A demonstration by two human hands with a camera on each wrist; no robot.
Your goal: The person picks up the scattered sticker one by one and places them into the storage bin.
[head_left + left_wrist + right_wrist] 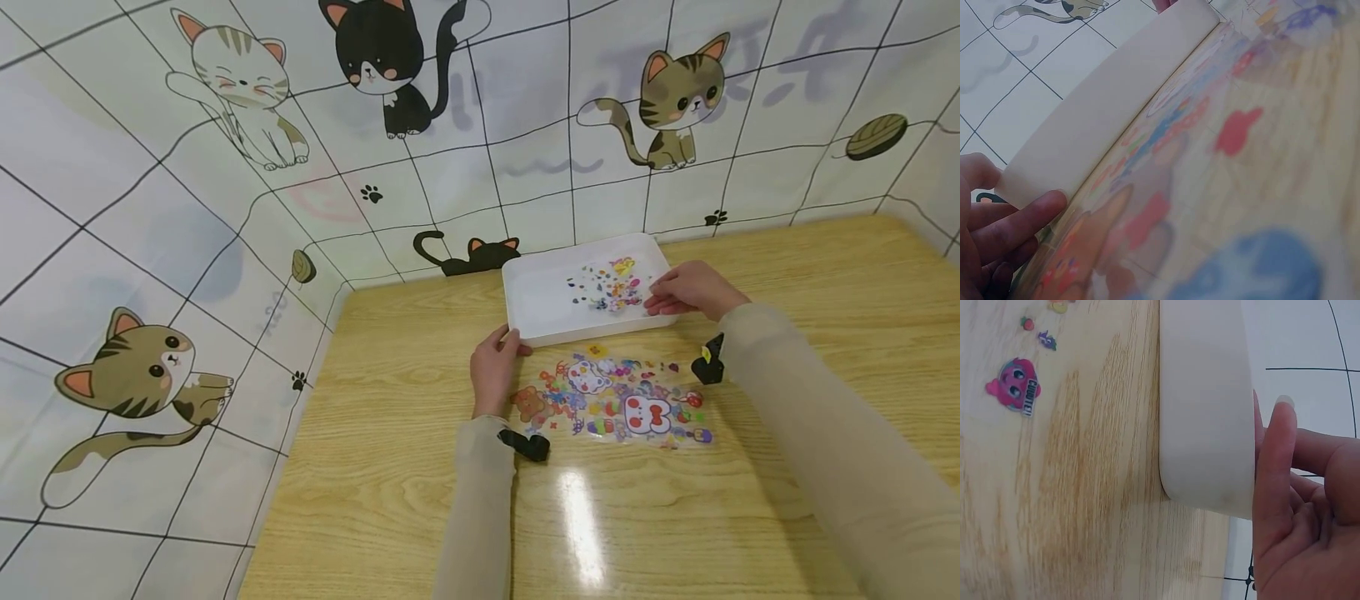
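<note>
A white rectangular tray point(546, 293) stands at the wall, with many tiny colourful pieces point(611, 283) scattered over its floor. My left hand point(495, 367) holds the tray's front left corner; in the left wrist view its fingers point(1016, 225) lie along the outer wall. At the other end, my right hand point(693, 287) reaches over the right side, fingertips low above the tray floor beside the pieces. The tray wall point(1207, 412) hides part of those fingers in the right wrist view, and I cannot tell what they pinch.
In front of the tray lies a clear sheet of cartoon stickers point(615, 404), with a bear and a white bunny among them. Both sleeves carry black wrist mounts. A cat-patterned wall covering point(525, 183) borders the wooden table point(390, 467) behind and at left.
</note>
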